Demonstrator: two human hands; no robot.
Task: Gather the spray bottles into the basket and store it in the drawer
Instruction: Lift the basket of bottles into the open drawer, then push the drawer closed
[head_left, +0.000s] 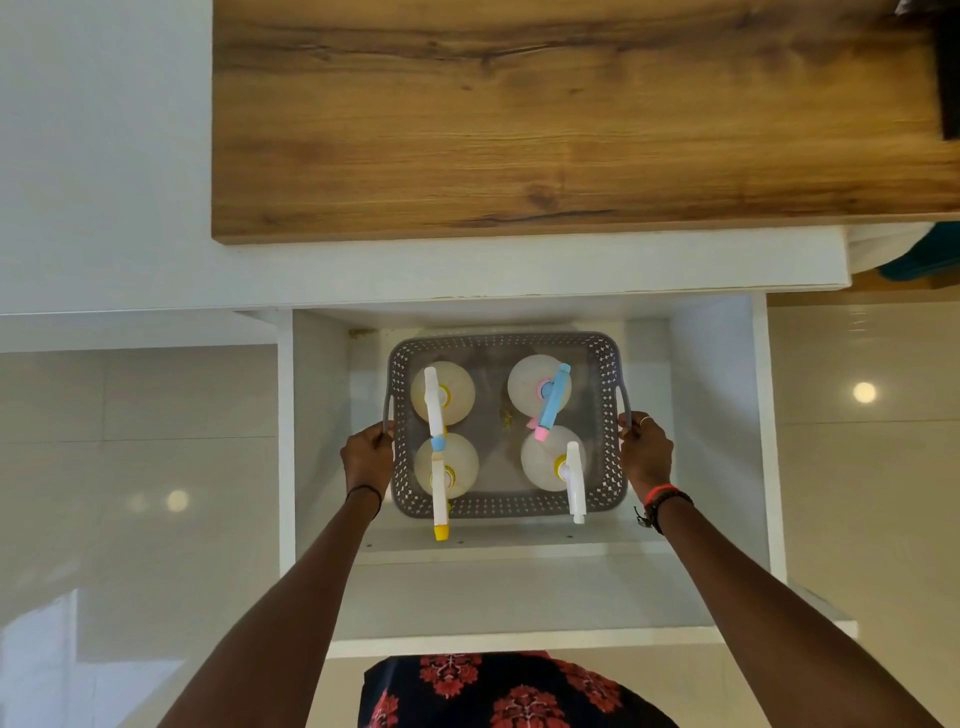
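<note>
Basket (506, 506) sits low inside the open drawer (717, 395), four spray bottles (442, 393) upright between the two grips. Left hand (368, 457) and right hand (644, 454) each clench a side handle. Likely stiff plastic, moderately heavy, top-heavy load; handles suit best.

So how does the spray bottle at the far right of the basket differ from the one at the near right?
The far-right bottle has a blue sprayer head with pink trim; the near-right bottle has a white one with a yellow collar. The blue head stays inside the basket; the white head sticks out over its near rim. Both stand upright with pale bodies.
</note>
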